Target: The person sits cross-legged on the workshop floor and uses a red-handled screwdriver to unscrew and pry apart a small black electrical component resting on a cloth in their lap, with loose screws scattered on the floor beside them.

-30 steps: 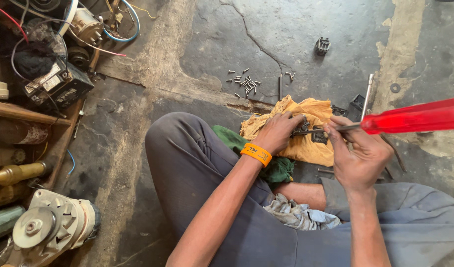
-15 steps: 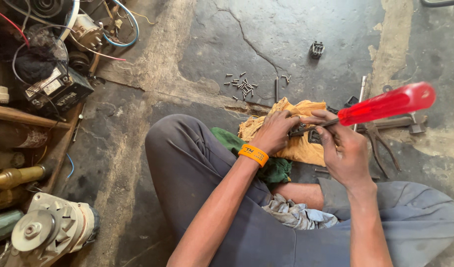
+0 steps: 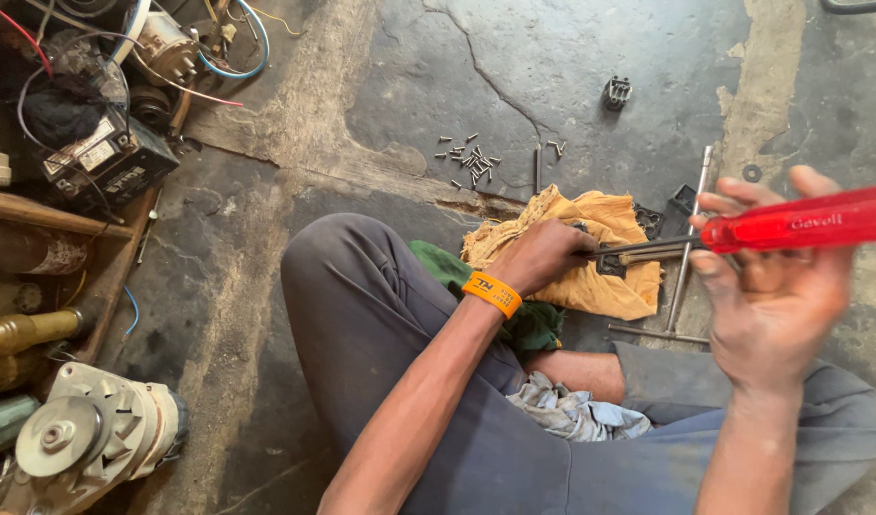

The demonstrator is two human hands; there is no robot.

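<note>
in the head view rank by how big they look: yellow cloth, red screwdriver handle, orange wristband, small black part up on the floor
1. Yellow cloth, though partly covered by the left hand.
2. Red screwdriver handle, in the right hand; it is nearer the camera, so it looks bigger than it is.
3. Orange wristband.
4. Small black part.
</note>
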